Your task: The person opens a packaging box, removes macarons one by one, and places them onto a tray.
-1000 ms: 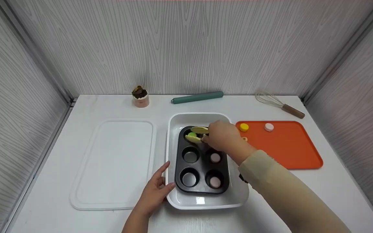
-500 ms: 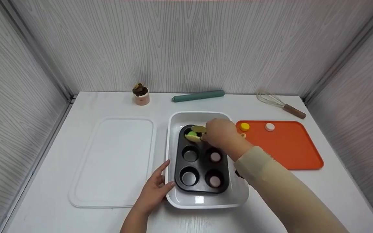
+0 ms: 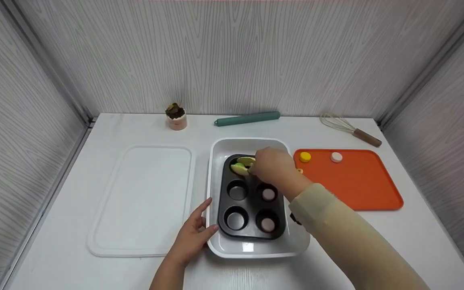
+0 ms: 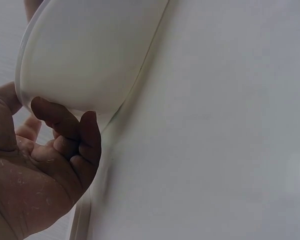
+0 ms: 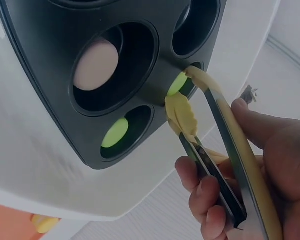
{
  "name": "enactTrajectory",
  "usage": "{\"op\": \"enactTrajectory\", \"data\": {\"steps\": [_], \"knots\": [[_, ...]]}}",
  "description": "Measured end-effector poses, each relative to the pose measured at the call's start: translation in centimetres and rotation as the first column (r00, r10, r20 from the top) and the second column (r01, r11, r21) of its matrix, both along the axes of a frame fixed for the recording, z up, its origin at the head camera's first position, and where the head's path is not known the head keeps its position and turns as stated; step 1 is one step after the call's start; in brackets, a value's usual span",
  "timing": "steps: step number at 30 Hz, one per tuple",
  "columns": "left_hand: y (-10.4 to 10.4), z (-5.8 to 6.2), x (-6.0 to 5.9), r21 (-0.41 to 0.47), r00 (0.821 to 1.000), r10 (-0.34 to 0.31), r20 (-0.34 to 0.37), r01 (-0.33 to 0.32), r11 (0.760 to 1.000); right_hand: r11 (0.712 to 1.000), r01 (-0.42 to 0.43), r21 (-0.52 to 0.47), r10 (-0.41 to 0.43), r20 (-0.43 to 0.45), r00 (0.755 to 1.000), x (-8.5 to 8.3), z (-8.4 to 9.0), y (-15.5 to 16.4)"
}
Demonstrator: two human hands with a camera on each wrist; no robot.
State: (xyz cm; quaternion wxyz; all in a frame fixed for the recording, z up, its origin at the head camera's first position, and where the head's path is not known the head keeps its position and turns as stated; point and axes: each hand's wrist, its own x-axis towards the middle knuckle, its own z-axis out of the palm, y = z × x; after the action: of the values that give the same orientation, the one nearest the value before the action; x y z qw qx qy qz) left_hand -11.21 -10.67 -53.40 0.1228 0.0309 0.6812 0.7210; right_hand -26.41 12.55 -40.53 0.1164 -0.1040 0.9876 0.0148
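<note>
Right wrist view: your right hand (image 5: 290,162) grips yellow-and-metallic tongs (image 5: 242,150), their slightly parted tips straddling the round light-green piece (image 5: 178,84) in the dark metal muffin pan (image 3: 252,203)'s far-left cup, beyond your fingers. Your left hand (image 3: 189,241) holds the left rim of the glossy white rectangular tray (image 3: 258,256) beneath.

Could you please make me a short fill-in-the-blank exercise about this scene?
1. The right hand holds the tongs, their tips at a piece coloured ____.
2. The muffin tin has ____ cups in all.
3. In the head view, the whisk lies to the ____ of the rolling pin.
4. In the head view, the left hand is at the ____ side of the white tub.

Missing words: green; six; right; left.
</note>
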Motion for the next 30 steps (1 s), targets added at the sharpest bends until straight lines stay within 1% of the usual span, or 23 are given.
{"op": "enactTrajectory", "data": {"steps": [4,8,12,15,20,26,30], "knots": [[0.0,0.1,-0.1,-0.007,1.000,0.001,-0.005,-0.001,1.000,0.999,0.048,-0.025,-0.047,0.011,0.999,0.0,0.0,0.1],[0.1,0.0,-0.1,-0.019,1.000,0.002,0.000,-0.002,1.000,0.997,0.076,-0.019,-0.075,0.025,0.997,0.1,0.0,0.4],[0.2,0.1,0.0,-0.033,1.000,0.009,0.005,-0.009,0.999,0.998,0.066,-0.018,-0.065,0.018,0.998,0.0,0.2,0.9],[0.0,0.1,0.0,-0.038,1.000,0.015,0.002,-0.015,0.999,0.998,0.047,-0.043,-0.047,0.004,0.999,0.0,0.6,1.4],[0.0,0.2,0.0,-0.036,1.000,0.015,0.006,-0.015,0.999,0.994,0.045,-0.097,-0.046,-0.012,0.999,0.4,1.6,2.7],[0.1,0.3,-0.1,-0.031,1.000,0.011,0.002,-0.011,0.999,0.990,0.056,-0.132,-0.057,-0.007,0.998,0.8,2.8,4.3],[0.1,0.3,-0.1,-0.023,1.000,0.000,-0.003,0.000,1.000,0.988,0.043,-0.147,-0.050,-0.043,0.998,1.2,3.7,5.6]]}}
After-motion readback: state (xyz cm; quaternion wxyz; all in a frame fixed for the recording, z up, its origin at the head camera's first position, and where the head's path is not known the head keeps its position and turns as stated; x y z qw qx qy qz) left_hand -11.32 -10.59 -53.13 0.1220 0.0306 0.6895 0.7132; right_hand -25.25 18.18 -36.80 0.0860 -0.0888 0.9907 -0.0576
